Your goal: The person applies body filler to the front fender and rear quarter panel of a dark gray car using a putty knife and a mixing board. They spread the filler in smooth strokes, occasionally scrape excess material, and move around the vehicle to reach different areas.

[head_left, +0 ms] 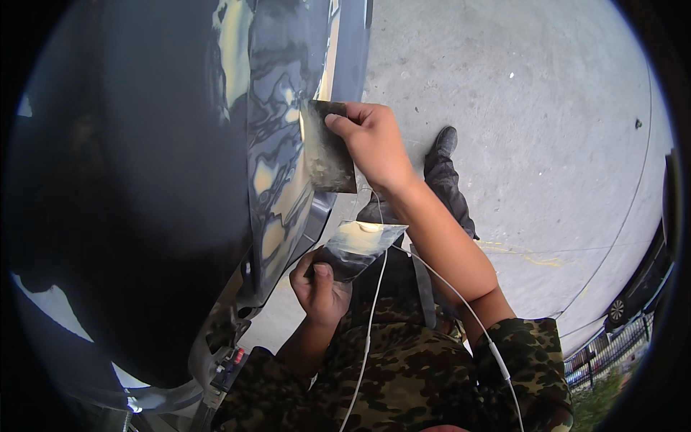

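Note:
My right hand (pixel 371 144) grips a thin, dark flat spreader (pixel 330 165), its left edge against a grey vehicle panel (pixel 129 158) streaked with cream filler (pixel 234 50). Below it, my left hand (pixel 317 291) holds a second flat plate (pixel 360 248) with cream paste spread on its upper part and a small lump near the top edge, apart from the panel. The panel fills the left side, with more cream patches along its ridge beside both hands.
Grey concrete floor (pixel 547 144) with cracks lies to the right. My dark-shod foot (pixel 443 144) stands below my right arm. A white cable (pixel 497 353) hangs across my camouflage clothing. A dark car (pixel 626 302) and railing (pixel 597 360) show at the far right.

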Tool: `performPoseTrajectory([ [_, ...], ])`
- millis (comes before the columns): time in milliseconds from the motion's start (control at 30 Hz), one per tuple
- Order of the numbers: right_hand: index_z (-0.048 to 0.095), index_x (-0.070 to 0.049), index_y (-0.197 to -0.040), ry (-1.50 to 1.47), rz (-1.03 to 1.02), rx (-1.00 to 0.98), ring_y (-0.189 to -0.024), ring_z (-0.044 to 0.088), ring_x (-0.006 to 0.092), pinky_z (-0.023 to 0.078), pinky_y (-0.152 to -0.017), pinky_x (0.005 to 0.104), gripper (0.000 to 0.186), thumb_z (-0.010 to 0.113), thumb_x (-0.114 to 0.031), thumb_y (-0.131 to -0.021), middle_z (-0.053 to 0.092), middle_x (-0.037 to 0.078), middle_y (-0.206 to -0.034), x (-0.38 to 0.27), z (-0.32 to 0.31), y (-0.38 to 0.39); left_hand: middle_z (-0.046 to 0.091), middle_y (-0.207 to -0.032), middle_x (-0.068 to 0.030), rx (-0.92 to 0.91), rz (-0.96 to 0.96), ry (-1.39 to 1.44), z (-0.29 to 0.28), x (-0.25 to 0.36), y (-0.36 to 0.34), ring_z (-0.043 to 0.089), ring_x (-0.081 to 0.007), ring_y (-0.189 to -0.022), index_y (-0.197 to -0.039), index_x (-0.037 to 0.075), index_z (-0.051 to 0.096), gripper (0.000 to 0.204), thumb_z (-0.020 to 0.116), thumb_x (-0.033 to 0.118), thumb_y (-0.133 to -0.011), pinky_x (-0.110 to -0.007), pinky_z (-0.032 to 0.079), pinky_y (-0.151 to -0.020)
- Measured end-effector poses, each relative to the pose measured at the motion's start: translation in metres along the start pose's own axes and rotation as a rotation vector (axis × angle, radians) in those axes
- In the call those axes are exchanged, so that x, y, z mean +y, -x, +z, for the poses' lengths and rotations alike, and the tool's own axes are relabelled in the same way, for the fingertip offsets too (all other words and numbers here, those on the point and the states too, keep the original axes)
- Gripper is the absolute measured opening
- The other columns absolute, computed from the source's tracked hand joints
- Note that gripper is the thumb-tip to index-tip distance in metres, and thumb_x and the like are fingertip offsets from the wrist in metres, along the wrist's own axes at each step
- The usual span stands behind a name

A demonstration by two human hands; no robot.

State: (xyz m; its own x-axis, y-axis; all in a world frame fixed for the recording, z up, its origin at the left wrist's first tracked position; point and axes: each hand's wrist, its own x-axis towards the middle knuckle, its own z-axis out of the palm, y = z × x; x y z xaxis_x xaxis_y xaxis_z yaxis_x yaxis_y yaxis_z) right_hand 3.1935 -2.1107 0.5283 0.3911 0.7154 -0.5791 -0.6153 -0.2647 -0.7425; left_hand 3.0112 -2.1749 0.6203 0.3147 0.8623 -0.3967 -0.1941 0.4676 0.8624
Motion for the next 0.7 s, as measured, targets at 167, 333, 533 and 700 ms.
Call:
performPoseTrajectory([
  [167,0.067,0.009,-0.101,-0.271,0.065,0.100,-0.075,0.061,0.0113,0.049,-0.071,0.0253,0.020,0.056,-0.005,-0.092,0.068,0.008,-0.088,-0.025,-0.032,0.010,0.060,-0.116,-0.0211,-0.026,0.019,0.039,0.009,0.015,-0.010,0.060,-0.0278,-0.107,-0.119,-0.013,0.051,0.038,0.055,0.018,-0.098,-0.042,0.047,-0.097],
  [333,0.065,0.006,-0.112,-0.405,-0.020,0.084,-0.080,0.061,0.0107,0.049,-0.073,0.0261,0.025,0.058,-0.009,-0.093,0.068,0.005,-0.093,-0.057,-0.058,0.049,0.057,-0.123,-0.0187,-0.030,-0.066,0.129,0.020,0.020,-0.027,0.057,-0.0271,-0.113,-0.125,-0.010,0.048,0.039,0.050,0.020,-0.101,-0.042,0.045,-0.099],
  [533,0.062,0.007,-0.117,-0.420,-0.163,0.078,-0.087,0.062,0.0112,0.049,-0.079,0.0248,0.029,0.061,-0.009,-0.093,0.067,0.006,-0.101,-0.103,-0.058,0.111,0.057,-0.125,-0.0113,-0.145,-0.162,0.178,0.047,0.023,-0.039,0.056,-0.0242,-0.115,-0.126,0.000,0.051,0.034,0.050,0.023,-0.101,-0.040,0.043,-0.100],
  [700,0.063,0.009,-0.116,-0.214,-0.318,0.047,-0.091,0.062,0.0122,0.050,-0.081,0.0254,0.026,0.059,-0.003,-0.094,0.069,0.009,-0.103,-0.135,-0.047,0.158,0.060,-0.120,-0.0127,-0.137,-0.187,0.235,0.073,0.031,-0.045,0.059,-0.0221,-0.110,-0.124,-0.005,0.052,0.034,0.052,0.019,-0.100,-0.036,0.045,-0.097],
])
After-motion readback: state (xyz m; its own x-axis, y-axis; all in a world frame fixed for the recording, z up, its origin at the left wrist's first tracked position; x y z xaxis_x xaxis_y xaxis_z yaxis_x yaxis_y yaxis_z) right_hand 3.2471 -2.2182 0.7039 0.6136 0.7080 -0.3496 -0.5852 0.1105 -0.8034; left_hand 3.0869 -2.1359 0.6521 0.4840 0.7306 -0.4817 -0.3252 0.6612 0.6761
